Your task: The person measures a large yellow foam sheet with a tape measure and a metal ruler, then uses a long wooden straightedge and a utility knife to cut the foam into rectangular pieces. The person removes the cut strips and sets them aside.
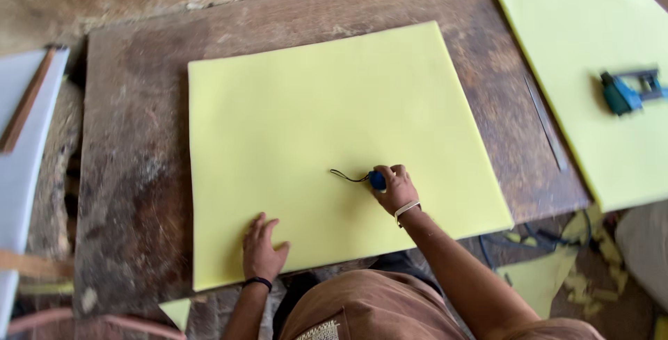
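Fingers of the left hand [262,249] were spread flat on the yellow foam sheet [327,117]. The right hand [396,188] gripped a small blue tape measure [377,180], fingers curled round it, strap trailing left.

Your yellow foam sheet [334,131] looks matt and smooth. The wooden worktop [132,173] beneath is worn, rough and stained. Near its right edge lies a dull metal ruler [546,124].

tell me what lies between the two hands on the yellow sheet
Only bare yellow foam sheet, as the head view shows. The left hand lies flat near the front edge; the right hand grips a small blue tool, its black cord trailing leftwards, above that stretch.
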